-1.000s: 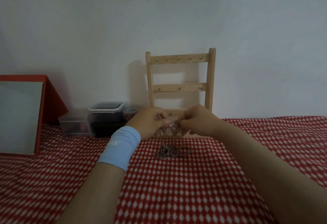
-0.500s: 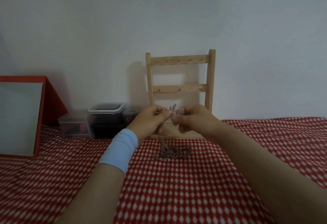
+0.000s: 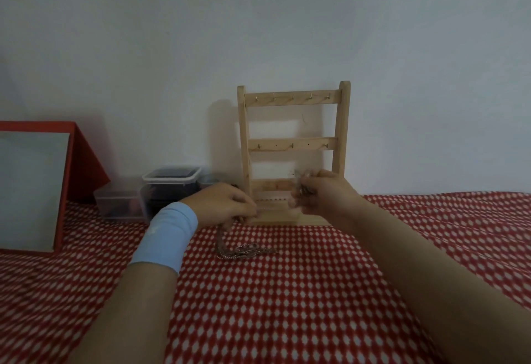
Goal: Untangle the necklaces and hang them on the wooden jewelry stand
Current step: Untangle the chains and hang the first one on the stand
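Observation:
A wooden jewelry stand [image 3: 293,151] with small hooks on its crossbars leans upright against the wall. My left hand [image 3: 227,204], with a light blue wristband, grips a chain that hangs down to a tangled pile of necklaces [image 3: 244,250] on the cloth. My right hand [image 3: 319,194] pinches a small bunch of chain with a pendant [image 3: 301,175] in front of the stand's lower part. The hands are apart, to the left and right of the stand's base. No necklace hangs on the hooks.
A red checkered cloth [image 3: 287,306] covers the table. Clear plastic boxes [image 3: 169,188] with dark contents stand left of the stand. A red-framed mirror [image 3: 31,188] leans at the far left. The wall is right behind the stand.
My hands, which were pinching the chain together, have drawn apart. The left hand dropped down and left with its chain; the pile on the cloth stretched out leftward.

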`<state>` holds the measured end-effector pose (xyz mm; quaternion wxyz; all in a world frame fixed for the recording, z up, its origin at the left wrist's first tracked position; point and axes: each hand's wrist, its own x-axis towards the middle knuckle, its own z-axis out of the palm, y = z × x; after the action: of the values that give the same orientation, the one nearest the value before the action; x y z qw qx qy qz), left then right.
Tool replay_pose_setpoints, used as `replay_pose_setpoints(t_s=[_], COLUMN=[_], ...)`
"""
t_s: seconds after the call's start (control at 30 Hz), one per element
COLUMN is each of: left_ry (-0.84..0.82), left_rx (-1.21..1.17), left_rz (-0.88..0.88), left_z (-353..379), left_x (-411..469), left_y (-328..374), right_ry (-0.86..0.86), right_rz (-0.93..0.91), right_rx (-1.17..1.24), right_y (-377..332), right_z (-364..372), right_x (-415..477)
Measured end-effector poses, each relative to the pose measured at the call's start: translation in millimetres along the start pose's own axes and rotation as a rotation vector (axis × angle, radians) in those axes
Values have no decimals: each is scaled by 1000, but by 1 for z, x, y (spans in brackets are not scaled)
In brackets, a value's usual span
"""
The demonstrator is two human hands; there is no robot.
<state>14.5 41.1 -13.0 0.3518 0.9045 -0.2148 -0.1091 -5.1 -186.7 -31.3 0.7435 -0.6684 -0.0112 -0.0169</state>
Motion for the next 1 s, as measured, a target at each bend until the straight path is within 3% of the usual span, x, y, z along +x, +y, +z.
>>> replay_pose_setpoints(t_s=[0.13,0.23,0.33,0.47,0.6,0.8,1.0], left_ry=[-237,-261,-221,-149,-57,22,-70], left_rx=[78,145,76,44,50,26,40], left_rz=[-20,24,34,91,115,101,57], left_z=[19,34,40,39,35,28,30], left_x=[4,11,13,14,17,16,14], left_y=[10,11,10,13,11,7,5], right_ry=[48,-79,-167,-207,-377,-355,-253], right_rz=[98,174,167,-58,47,34,-123], right_rx=[-693,-1251,-1497,-1204,-844,-901,-788], right_y=[0,2,4,-3,-4,2,8], right_z=[-14,-19,-16,1,9,-6,-7], right_x=[3,5,2,-4,-10,-5,1])
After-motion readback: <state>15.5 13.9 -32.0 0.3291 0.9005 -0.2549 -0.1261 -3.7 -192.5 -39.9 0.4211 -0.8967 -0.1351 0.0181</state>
